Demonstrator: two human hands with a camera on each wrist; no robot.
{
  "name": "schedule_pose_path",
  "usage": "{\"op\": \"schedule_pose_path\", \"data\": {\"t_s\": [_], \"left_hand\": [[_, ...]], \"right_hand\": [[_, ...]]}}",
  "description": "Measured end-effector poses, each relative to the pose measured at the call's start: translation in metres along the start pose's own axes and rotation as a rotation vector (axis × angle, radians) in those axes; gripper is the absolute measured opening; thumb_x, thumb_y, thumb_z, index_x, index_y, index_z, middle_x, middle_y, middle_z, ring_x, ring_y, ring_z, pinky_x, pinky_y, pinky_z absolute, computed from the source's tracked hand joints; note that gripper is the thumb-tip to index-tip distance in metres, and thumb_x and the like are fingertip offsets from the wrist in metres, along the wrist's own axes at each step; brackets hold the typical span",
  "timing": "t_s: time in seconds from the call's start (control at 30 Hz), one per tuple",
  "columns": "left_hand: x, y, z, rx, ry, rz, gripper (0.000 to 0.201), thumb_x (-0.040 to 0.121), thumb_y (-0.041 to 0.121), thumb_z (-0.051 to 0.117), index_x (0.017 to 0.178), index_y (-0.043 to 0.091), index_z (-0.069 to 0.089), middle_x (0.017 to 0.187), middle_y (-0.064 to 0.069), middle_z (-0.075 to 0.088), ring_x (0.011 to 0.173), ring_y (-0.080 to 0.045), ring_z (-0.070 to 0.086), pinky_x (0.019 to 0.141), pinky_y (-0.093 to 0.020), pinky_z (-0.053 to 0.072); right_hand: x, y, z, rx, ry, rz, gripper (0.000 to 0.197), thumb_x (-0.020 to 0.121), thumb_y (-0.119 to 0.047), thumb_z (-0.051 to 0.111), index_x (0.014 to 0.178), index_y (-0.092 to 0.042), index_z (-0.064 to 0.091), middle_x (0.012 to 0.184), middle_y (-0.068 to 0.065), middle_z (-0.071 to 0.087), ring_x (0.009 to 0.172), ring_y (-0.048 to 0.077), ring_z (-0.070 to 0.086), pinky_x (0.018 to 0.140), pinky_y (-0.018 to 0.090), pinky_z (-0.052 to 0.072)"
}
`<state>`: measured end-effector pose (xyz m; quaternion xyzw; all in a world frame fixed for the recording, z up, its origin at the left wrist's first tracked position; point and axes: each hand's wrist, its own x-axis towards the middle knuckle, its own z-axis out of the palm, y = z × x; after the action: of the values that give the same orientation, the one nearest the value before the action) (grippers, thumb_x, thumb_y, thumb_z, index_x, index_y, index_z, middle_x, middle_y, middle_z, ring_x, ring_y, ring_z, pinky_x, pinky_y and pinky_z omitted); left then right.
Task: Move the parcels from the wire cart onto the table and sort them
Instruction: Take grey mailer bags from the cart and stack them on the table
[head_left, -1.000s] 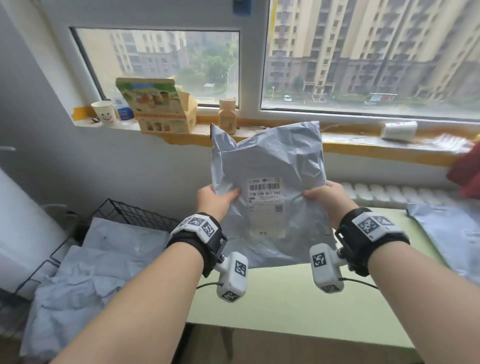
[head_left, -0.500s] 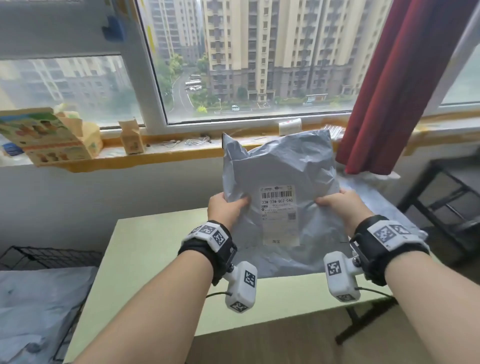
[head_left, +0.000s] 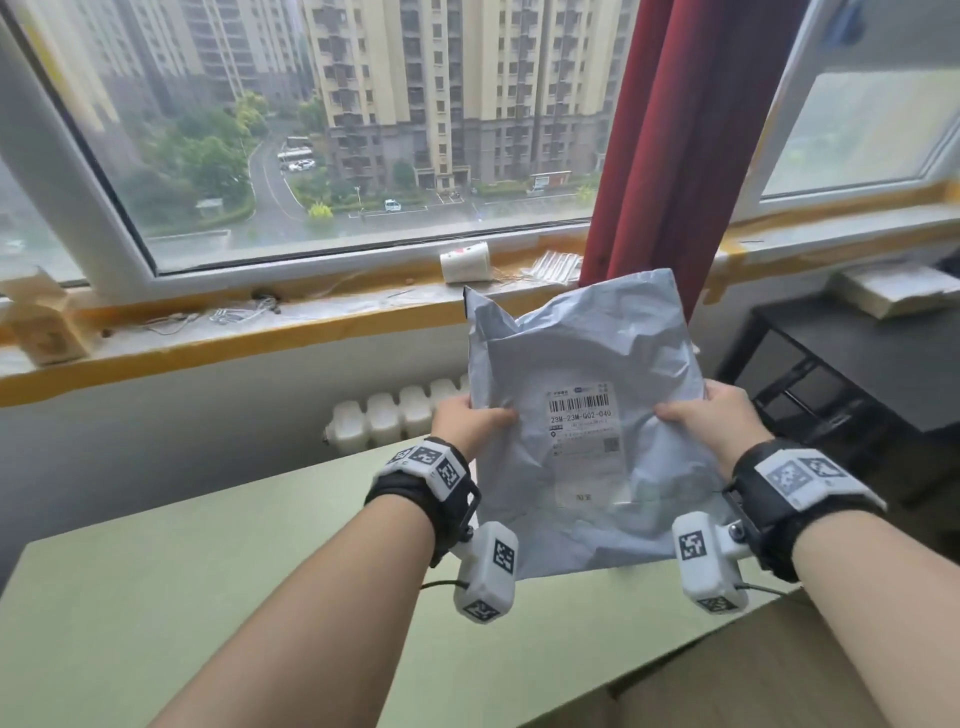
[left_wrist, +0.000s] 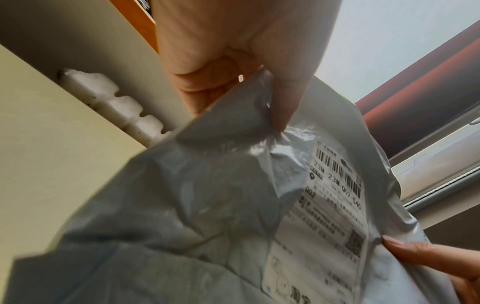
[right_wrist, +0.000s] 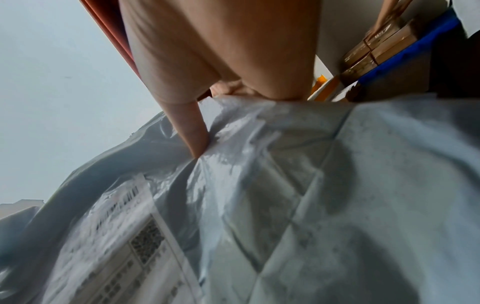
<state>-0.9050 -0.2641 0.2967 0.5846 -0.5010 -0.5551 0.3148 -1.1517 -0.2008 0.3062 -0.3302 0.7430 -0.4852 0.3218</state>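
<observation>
Mid-transfer, judging by the frame: grey parcel (head_left: 582, 415) held upright at centre right, above green table (head_left: 208, 597), pinched by left hand (head_left: 462, 423) and right hand (head_left: 722, 415). Not yet set down; sorting pending. Cart out of view.

Both forearms reach forward — left hand (head_left: 470, 422) and right hand (head_left: 719, 415) raised, thumbs pinching inward.

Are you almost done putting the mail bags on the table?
Not yet. The left hand and right hand both grip one grey parcel upright above the green table; it isn't laid down. The cart is out of view, so I can't tell what's left.
</observation>
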Motion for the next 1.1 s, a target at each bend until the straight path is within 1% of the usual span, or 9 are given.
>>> {"op": "schedule_pose_path", "data": {"t_s": [0.2, 0.27, 0.37, 0.53, 0.73, 0.83, 0.93, 1.0, 1.1], "left_hand": [[0.054, 0.014, 0.040, 0.099, -0.078, -0.053, 0.036, 0.079, 0.011, 0.074, 0.111, 0.003, 0.061, 0.096, -0.008, 0.061, 0.088, -0.023, 0.060, 0.078, -0.029, 0.050], [0.068, 0.016, 0.054, 0.117, -0.093, -0.068, 0.042, 0.079, 0.013, 0.074, 0.115, -0.002, 0.060, 0.098, -0.010, 0.062, 0.089, -0.024, 0.061, 0.081, -0.031, 0.052], [0.084, 0.016, 0.074, 0.133, -0.099, -0.079, 0.036, 0.080, 0.016, 0.073, 0.109, -0.001, 0.062, 0.097, -0.010, 0.063, 0.088, -0.024, 0.062, 0.085, -0.035, 0.054], [0.100, 0.006, 0.101, 0.124, -0.082, -0.119, 0.024, 0.087, 0.032, 0.066, 0.094, 0.010, 0.062, 0.093, -0.008, 0.065, 0.086, -0.023, 0.063, 0.083, -0.034, 0.055], [0.118, -0.017, 0.127, 0.067, 0.007, -0.214, 0.040, 0.089, 0.046, 0.057, 0.083, 0.008, 0.063, 0.102, -0.017, 0.069, 0.094, -0.030, 0.067, 0.091, -0.043, 0.054], [0.126, -0.028, 0.139, 0.026, 0.027, -0.256, 0.034, 0.093, 0.039, 0.054, 0.093, 0.006, 0.062, 0.110, -0.019, 0.067, 0.100, -0.033, 0.066, 0.093, -0.046, 0.052], [0.131, -0.035, 0.146, 0.017, 0.062, -0.270, 0.034, 0.096, 0.036, 0.051, 0.088, 0.005, 0.062, 0.101, -0.015, 0.065, 0.097, -0.031, 0.064, 0.094, -0.045, 0.051], [0.134, -0.041, 0.147, 0.030, 0.110, -0.260, 0.038, 0.097, 0.034, 0.049, 0.099, 0.000, 0.065, 0.096, -0.013, 0.061, 0.093, -0.028, 0.060, 0.093, -0.040, 0.049], [0.136, -0.050, 0.148, 0.044, 0.143, -0.269, 0.039, 0.097, 0.033, 0.050, 0.109, -0.002, 0.064, 0.102, -0.015, 0.064, 0.097, -0.029, 0.062, 0.093, -0.039, 0.050]], "right_hand": [[0.054, -0.003, -0.018, -0.188, 0.068, -0.020, 0.016, 0.076, 0.001, 0.072, 0.076, -0.011, 0.063, 0.090, 0.013, 0.068, 0.081, 0.026, 0.063, 0.079, 0.036, 0.053], [0.073, 0.002, -0.024, -0.253, 0.090, -0.012, 0.016, 0.073, -0.003, 0.075, 0.073, -0.012, 0.062, 0.087, 0.012, 0.069, 0.082, 0.028, 0.065, 0.080, 0.039, 0.055], [0.096, 0.009, -0.034, -0.326, 0.115, 0.010, 0.014, 0.072, -0.008, 0.077, 0.079, -0.010, 0.065, 0.086, 0.011, 0.069, 0.084, 0.030, 0.066, 0.082, 0.043, 0.055], [0.131, 0.027, -0.043, -0.403, 0.045, 0.044, 0.016, 0.075, -0.008, 0.075, 0.088, -0.007, 0.066, 0.091, 0.012, 0.069, 0.086, 0.030, 0.066, 0.082, 0.040, 0.055], [0.173, 0.051, -0.041, -0.502, -0.053, 0.071, 0.030, 0.074, -0.008, 0.073, 0.103, -0.008, 0.065, 0.101, 0.012, 0.068, 0.092, 0.031, 0.064, 0.087, 0.042, 0.053], [0.191, 0.062, -0.041, -0.566, -0.075, 0.037, 0.039, 0.078, -0.007, 0.070, 0.116, -0.007, 0.062, 0.113, 0.013, 0.065, 0.104, 0.033, 0.060, 0.093, 0.039, 0.048], [0.203, 0.073, -0.042, -0.602, -0.043, 0.026, 0.034, 0.083, -0.007, 0.062, 0.117, -0.010, 0.064, 0.116, 0.013, 0.065, 0.109, 0.035, 0.058, 0.095, 0.038, 0.046], [0.209, 0.079, -0.041, -0.603, -0.034, 0.040, 0.033, 0.085, -0.009, 0.059, 0.117, -0.012, 0.065, 0.118, 0.012, 0.066, 0.110, 0.034, 0.058, 0.096, 0.037, 0.046], [0.212, 0.083, -0.036, -0.633, -0.030, 0.050, 0.032, 0.088, -0.011, 0.055, 0.118, -0.013, 0.065, 0.121, 0.011, 0.065, 0.112, 0.034, 0.057, 0.095, 0.035, 0.044]]}}
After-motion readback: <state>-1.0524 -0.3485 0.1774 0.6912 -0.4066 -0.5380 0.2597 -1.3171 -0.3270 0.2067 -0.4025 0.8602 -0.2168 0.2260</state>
